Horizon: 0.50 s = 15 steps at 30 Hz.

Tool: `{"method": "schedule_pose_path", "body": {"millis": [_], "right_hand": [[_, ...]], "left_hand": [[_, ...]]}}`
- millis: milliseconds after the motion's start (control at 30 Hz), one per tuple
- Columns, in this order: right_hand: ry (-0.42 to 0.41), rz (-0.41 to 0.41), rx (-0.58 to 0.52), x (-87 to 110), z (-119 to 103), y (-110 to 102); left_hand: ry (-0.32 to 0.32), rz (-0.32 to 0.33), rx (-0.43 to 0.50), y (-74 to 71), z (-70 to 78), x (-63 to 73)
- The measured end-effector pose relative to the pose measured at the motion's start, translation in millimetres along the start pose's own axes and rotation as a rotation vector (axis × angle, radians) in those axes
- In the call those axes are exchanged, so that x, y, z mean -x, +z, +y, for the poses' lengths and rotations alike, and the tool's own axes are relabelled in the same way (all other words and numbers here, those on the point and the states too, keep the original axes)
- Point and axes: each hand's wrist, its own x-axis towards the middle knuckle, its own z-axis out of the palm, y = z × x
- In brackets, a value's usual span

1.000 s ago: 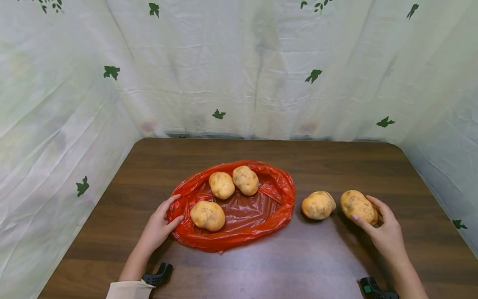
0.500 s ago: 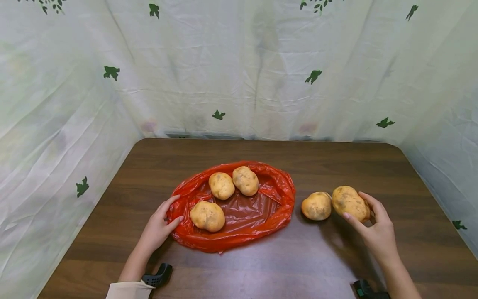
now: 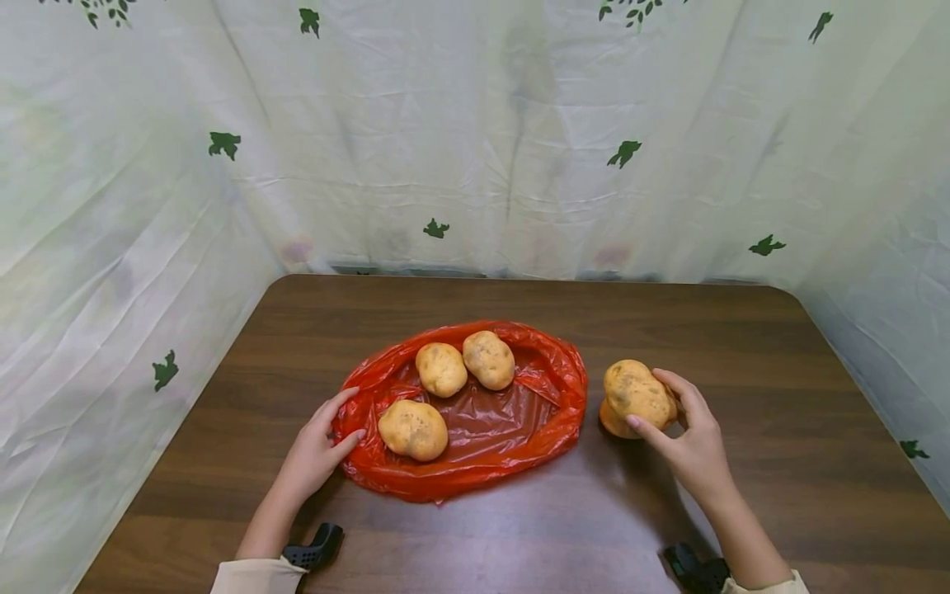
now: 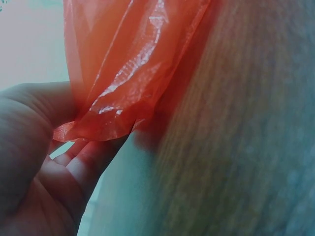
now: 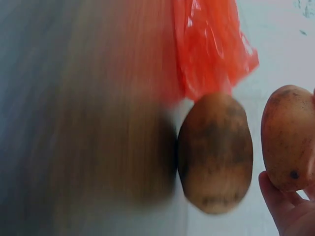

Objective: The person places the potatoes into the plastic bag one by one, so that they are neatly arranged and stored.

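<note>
A red plastic bag lies spread open on the table with its rim rolled up. Inside it sit three potatoes: one near the left and two side by side toward the back. My left hand grips the bag's left edge; the left wrist view shows the thin film between thumb and fingers. Right of the bag, my right hand holds a potato by its sides, raised above the table. Another potato rests on the table below, mostly hidden behind the held one in the head view.
The brown wooden table has rounded far corners. A pale curtain with green leaf prints stands behind and along both sides. Each wrist wears a black device, the left one close over the tabletop.
My right hand has carried its potato leftward, from right of the loose potato to over it. The left hand and the bag have stayed put.
</note>
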Motion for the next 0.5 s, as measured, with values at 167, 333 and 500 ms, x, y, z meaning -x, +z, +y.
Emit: {"method": "schedule_pose_path", "body": {"millis": [167,333,500], "right_hand": [[-0.012,-0.038,-0.021,-6.6,-28,13],[-0.020,-0.069,-0.045,-12.8,-45,29],[-0.013,-0.118,-0.114,-18.9,-54,44]], "left_hand": [[0.003,-0.001,0.004,0.5,-0.5,0.1],[-0.014,-0.009,0.009,0.3,-0.8,0.4],[-0.007,-0.008,0.006,0.4,-0.7,0.1]]}}
